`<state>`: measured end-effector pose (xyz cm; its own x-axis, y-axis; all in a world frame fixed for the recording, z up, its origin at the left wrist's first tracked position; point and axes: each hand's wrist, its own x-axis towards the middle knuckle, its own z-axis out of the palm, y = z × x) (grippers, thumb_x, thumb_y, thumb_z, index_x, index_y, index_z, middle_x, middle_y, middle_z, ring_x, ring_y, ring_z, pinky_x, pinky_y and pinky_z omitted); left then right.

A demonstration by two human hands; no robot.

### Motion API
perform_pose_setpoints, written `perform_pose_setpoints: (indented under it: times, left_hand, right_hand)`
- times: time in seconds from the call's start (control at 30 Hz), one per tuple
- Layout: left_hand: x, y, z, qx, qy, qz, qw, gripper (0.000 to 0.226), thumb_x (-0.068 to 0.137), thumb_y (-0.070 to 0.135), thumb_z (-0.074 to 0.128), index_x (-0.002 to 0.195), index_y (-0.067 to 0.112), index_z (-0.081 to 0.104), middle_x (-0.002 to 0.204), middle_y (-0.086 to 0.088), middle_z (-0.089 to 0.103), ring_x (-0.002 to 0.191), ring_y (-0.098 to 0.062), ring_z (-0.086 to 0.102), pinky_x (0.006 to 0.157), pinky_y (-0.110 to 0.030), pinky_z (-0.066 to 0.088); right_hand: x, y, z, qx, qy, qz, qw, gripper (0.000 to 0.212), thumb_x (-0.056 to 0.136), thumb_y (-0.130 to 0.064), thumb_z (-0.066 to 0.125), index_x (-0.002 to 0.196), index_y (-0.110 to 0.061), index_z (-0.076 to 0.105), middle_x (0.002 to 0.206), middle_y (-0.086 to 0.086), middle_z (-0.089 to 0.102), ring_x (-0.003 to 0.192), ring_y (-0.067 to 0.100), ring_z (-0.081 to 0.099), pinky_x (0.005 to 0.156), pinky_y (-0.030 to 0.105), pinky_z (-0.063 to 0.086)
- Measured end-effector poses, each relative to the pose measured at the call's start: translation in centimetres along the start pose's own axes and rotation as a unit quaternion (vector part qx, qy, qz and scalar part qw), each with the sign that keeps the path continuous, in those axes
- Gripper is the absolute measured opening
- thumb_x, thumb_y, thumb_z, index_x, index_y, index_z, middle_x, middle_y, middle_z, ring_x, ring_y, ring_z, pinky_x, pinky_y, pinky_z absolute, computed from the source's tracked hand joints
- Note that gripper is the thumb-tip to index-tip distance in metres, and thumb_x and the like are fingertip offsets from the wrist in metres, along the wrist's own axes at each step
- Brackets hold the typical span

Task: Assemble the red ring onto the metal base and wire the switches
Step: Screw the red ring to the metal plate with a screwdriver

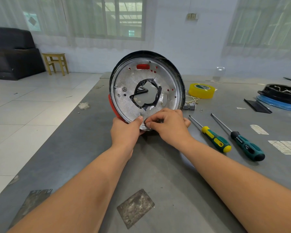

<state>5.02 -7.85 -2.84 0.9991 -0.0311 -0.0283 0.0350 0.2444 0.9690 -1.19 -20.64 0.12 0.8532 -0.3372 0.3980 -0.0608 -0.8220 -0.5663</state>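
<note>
Metal base (pixel 124 98): round silver plate with a ragged, tape-edged centre hole, stood on edge near the middle of the grey counter (pixel 166 174), its flat face turned toward the wearer, presumably so the lower rim can be worked at eye level. Red ring (pixel 111 106): seated behind the base, visible as a red sliver at the left rim and through a slot near the top. Left hand (pixel 125 132): closed on the lower left rim, thumb pressed on the plate face, steadying it upright. Right hand (pixel 168 125): fingertips pinched around a small dark part at the bottom rim; what the part is cannot be told. Two screwdrivers (pixel 216 140), (pixel 247 146): laid parallel just right of the hands, handles toward the wearer, ready to pick up. Yellow tape roll (pixel 201 90): farther right, flat on the counter. Small grey switches (pixel 190 106) with thin wires: beside the base's right rim, apparently not yet wired.
</note>
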Motion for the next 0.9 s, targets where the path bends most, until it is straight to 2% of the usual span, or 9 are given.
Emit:
perform_pose_setpoints:
  times: [0.17, 0.27, 0.43, 0.63, 0.9]
  left_hand:
    - [-0.5, 0.4, 0.0, 0.020, 0.000, 0.008, 1.000, 0.070, 0.064, 0.032, 0.081, 0.128, 0.009, 0.064, 0.119, -0.012, 0.074, 0.107, -0.035, 0.073, 0.093, -0.052, 0.061]
    - [-0.6, 0.4, 0.0, 0.030, 0.000, 0.009, 1.000, 0.070, 0.063, 0.033, 0.080, 0.127, 0.011, 0.064, 0.117, -0.011, 0.075, 0.107, -0.034, 0.073, 0.094, -0.053, 0.060]
    - [-0.7, 0.4, 0.0, 0.046, 0.003, 0.012, 0.999, 0.069, 0.063, 0.035, 0.079, 0.126, 0.012, 0.063, 0.117, -0.009, 0.075, 0.107, -0.034, 0.073, 0.095, -0.053, 0.060]
    - [-1.0, 0.5, 0.1, 0.062, -0.002, 0.017, 0.998, 0.068, 0.065, 0.038, 0.078, 0.126, 0.013, 0.061, 0.117, -0.009, 0.074, 0.108, -0.034, 0.072, 0.094, -0.053, 0.060]
    - [-1.2, 0.5, 0.0, 0.051, 0.000, 0.020, 0.998, 0.068, 0.066, 0.036, 0.078, 0.128, 0.016, 0.060, 0.119, -0.007, 0.074, 0.109, -0.033, 0.072, 0.095, -0.054, 0.059]
  right_hand:
    - [-0.1, -0.1, 0.2, -0.001, 0.013, 0.005, 1.000, 0.019, 0.084, -0.049, 0.076, 0.069, -0.053, 0.064, 0.089, -0.023, 0.059, 0.110, 0.009, 0.038, 0.073, 0.036, 0.014]
    - [0.0, -0.1, 0.1, 0.006, 0.013, 0.011, 1.000, 0.014, 0.082, -0.049, 0.077, 0.073, -0.049, 0.067, 0.083, -0.026, 0.061, 0.110, 0.008, 0.042, 0.075, 0.036, 0.017]
    - [0.0, 0.1, 0.2, 0.006, 0.010, 0.015, 1.000, 0.018, 0.082, -0.049, 0.077, 0.068, -0.049, 0.065, 0.082, -0.025, 0.063, 0.107, 0.008, 0.050, 0.077, 0.037, 0.020]
    - [0.0, 0.2, 0.1, 0.016, 0.008, 0.014, 1.000, 0.017, 0.081, -0.047, 0.079, 0.069, -0.045, 0.067, 0.082, -0.026, 0.063, 0.105, 0.007, 0.051, 0.079, 0.037, 0.020]
    - [-0.2, -0.1, 0.2, 0.002, 0.023, 0.002, 1.000, 0.017, 0.082, -0.044, 0.079, 0.071, -0.043, 0.067, 0.082, -0.027, 0.064, 0.106, 0.007, 0.052, 0.090, 0.040, 0.025]
